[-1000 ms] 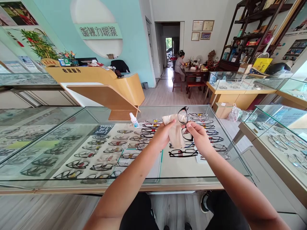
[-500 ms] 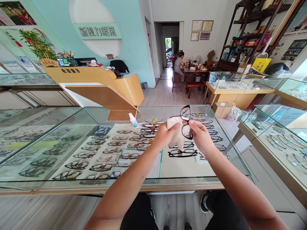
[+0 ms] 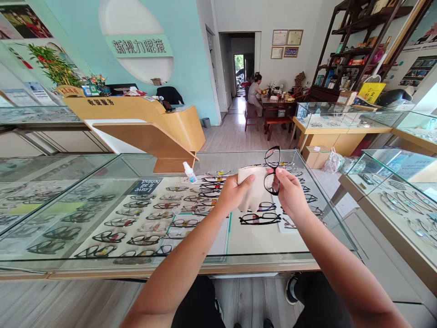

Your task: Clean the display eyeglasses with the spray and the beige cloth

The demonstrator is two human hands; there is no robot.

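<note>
My left hand (image 3: pixel 235 192) is closed on a cream cloth (image 3: pixel 254 189), thumb on top, with the cloth hanging below the fingers. Beside it my right hand (image 3: pixel 292 191) pinches a pair of black-framed glasses (image 3: pixel 272 157) near the bridge. The glasses stand on end, one lens above the other, and the lower lens is at the cloth's right edge; whether they touch I cannot tell. Both hands are above the glass display case (image 3: pixel 191 256). Under its top lie rows of glasses, among them a dark pair (image 3: pixel 259 219) just below the cloth.
A small white spray bottle (image 3: pixel 190 172) stands on the case, left of my hands. Behind it is a wooden counter (image 3: pixel 180 130). More display cases (image 3: pixel 392 182) stand to the right. A person (image 3: pixel 255 93) sits at a table (image 3: pixel 278 105) at the back.
My right hand has moved the glasses slightly right and up, away from the cloth. More of the cloth now shows between my hands. My left hand has hardly moved.
</note>
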